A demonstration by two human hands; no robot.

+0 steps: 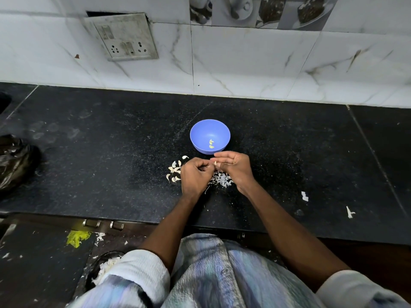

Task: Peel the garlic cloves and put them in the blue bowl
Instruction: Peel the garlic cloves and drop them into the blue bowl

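Head view: round blue bowl (201,130) (glossy plastic).

Your clothing and bare forearms, seen from above

You wear a loose, crinkled shirt (213,270) in pale blue and lilac streaks, with darker blue-grey patches, filling the frame at 6 o'clock. Its sleeves are rolled up above the elbows, and the turned-back cuffs show a plain whitish lining: the left cuff (142,270) at 7 o'clock, the right cuff (353,287) at 5 o'clock. Both forearms are bare below the cuffs. Your left hand (195,176) and right hand (235,167) are bare too, with no gloves, and I can make out no rings or watch.
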